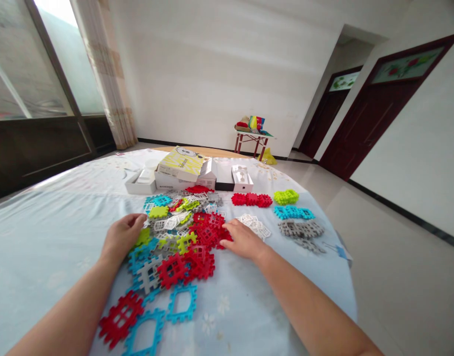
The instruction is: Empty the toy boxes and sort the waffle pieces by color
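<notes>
Across the middle of the table lies a mixed pile of plastic interlocking building tiles in red, blue, lime green, grey and white. My left hand (125, 235) is at the pile's left edge, beside a lime green tile (142, 238). Its fingers are curled in, and whatever they may hold is hidden. On the pile's right side, my right hand (245, 240) reaches to the red tiles (208, 228), thumb and fingers apart at their edge. Small white window-frame pieces (253, 225) lie just behind it. Nearer me are a red tile (122, 316) and blue frames (182, 302).
Single-colour groups line the right: red tiles (251, 200), lime green tiles (286, 197), blue tiles (294, 212) and grey tiles (300, 229). Behind the pile stand a yellow-and-white box (182, 163) and white open boxes (141, 185). A small side table (254, 133) is by the wall.
</notes>
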Available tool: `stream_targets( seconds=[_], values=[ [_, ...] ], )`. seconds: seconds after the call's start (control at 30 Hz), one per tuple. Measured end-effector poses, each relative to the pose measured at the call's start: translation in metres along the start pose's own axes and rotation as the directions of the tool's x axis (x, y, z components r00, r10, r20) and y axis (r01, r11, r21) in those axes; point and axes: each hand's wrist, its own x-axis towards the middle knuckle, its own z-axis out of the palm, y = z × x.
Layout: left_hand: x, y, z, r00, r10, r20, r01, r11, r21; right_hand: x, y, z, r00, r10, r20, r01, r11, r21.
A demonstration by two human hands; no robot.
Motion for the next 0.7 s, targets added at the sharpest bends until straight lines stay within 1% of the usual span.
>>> stream_targets(
  seconds=[0.13,0.3,0.37,0.43,0.53,0.6,0.7],
  values=[
    [0.001,0.002,0.006,1.000,0.011,0.005,-0.011,1.000,-0.017,0.001,-0.003,0.004,0.998,-0.061,-0.006,0.061,0.995,0.075],
    [0.005,-0.002,0.009,1.000,0.016,-0.016,-0.016,1.000,-0.013,0.001,-0.004,0.006,0.993,-0.119,-0.010,0.119,0.979,0.163],
    [0.007,-0.004,0.010,1.000,0.017,-0.011,-0.017,0.999,-0.030,0.004,-0.002,0.003,0.996,-0.087,-0.034,0.091,0.980,0.178],
    [0.009,-0.007,0.010,1.000,0.010,-0.002,-0.010,0.999,-0.043,0.013,0.002,0.000,0.995,-0.022,-0.097,0.038,0.985,0.168],
    [0.012,-0.012,0.012,1.000,-0.009,0.011,0.009,0.999,-0.050,0.036,0.009,-0.003,0.982,0.052,-0.179,-0.028,0.990,0.137],
    [0.014,-0.014,0.013,1.000,-0.016,0.017,0.017,0.998,-0.058,0.056,0.012,0.000,0.979,0.085,-0.187,-0.064,0.991,0.118],
    [0.016,-0.016,0.014,1.000,-0.010,0.026,0.012,0.997,-0.073,0.085,0.016,0.008,0.972,0.174,-0.158,-0.154,0.980,0.127]
  ],
)
